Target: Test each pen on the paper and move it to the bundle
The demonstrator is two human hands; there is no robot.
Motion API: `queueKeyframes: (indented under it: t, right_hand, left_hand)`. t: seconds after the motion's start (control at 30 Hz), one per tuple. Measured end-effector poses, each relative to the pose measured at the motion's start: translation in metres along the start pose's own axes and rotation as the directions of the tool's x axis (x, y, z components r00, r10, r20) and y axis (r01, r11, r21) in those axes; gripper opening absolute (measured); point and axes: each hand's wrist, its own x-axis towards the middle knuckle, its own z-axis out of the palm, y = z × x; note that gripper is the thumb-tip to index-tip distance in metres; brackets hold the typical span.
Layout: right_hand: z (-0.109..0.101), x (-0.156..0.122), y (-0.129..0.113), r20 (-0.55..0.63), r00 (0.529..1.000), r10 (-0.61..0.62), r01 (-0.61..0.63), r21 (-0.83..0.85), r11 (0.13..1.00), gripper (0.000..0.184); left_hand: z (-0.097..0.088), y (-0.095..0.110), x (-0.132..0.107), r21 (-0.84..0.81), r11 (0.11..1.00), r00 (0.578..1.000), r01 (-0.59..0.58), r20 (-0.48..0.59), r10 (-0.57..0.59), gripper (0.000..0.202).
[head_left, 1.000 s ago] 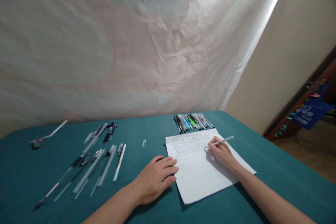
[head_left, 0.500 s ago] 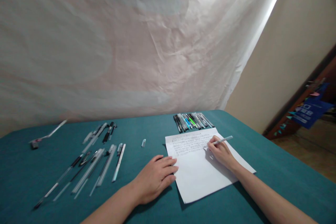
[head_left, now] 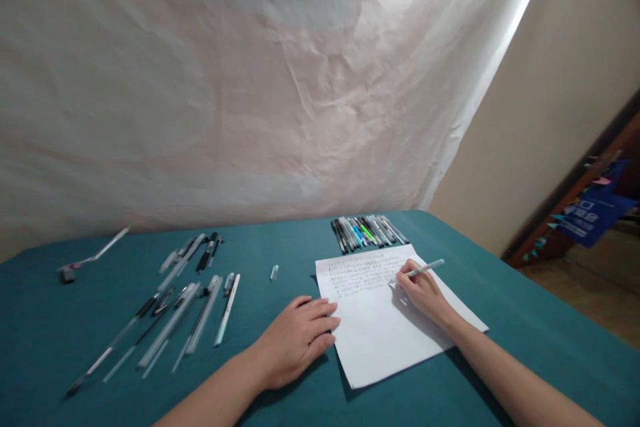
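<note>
A pale, see-through pen (head_left: 426, 267) is gripped in my right hand (head_left: 417, 290), its tip down at the sheet of paper (head_left: 390, 340). Lines of handwriting, too small to read, cover the sheet's upper part, and the pen tip is at the lower written lines. My left hand (head_left: 305, 330) lies flat with fingers spread, its fingertips on the left edge of the paper. A small clear pen cap (head_left: 275, 273) lies on the table beyond my left hand.
A row of several pens (head_left: 367, 232) lies behind the paper on the green table (head_left: 280, 240). Loose pens, tubes and refills (head_left: 170, 323) spread over the left side. A thin pale stick-like item (head_left: 95, 257) is at far left. A cloth (head_left: 240, 80) hangs behind.
Both hands keep their places, the pen still at the paper. The whole view has shifted very slightly; nothing is taken hold of or let go.
</note>
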Motion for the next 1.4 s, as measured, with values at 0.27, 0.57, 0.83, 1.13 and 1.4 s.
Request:
queueKeyframes:
  t: [0.27, 0.57, 0.83, 1.13, 1.4]
  right_hand:
    - [0.0002, 0.0005, 0.0003, 0.003, 1.0, -0.019, 0.019, -0.004, 1.0, 0.014]
    - [0.0005, 0.0009, 0.0022, -0.014, 1.0, -0.004, 0.003, -0.006, 1.0, 0.014]
    - [-0.0004, 0.0003, -0.0014, -0.019, 1.0, -0.01, 0.01, -0.009, 1.0, 0.014]
    - [-0.0003, 0.0007, 0.0019, -0.007, 1.0, -0.013, 0.013, -0.001, 1.0, 0.012]
    - [-0.0006, 0.0002, -0.0009, -0.013, 1.0, -0.006, 0.006, 0.003, 1.0, 0.012]
  left_hand:
    - [0.0012, -0.0004, 0.0004, 0.005, 1.0, 1.0, 0.001, 0.006, -0.001, 0.033]
    - [0.0023, -0.0018, 0.0004, 0.022, 1.0, 1.0, 0.013, 0.018, -0.013, 0.034]
    - [-0.002, 0.0019, 0.0001, 0.01, 1.0, 1.0, 0.022, 0.02, -0.022, 0.033]
    - [0.0016, -0.0005, 0.0004, 0.009, 1.0, 1.0, 0.009, 0.0, -0.009, 0.034]
    - [-0.002, 0.0014, 0.0001, 0.013, 1.0, 1.0, 0.017, 0.022, -0.017, 0.033]
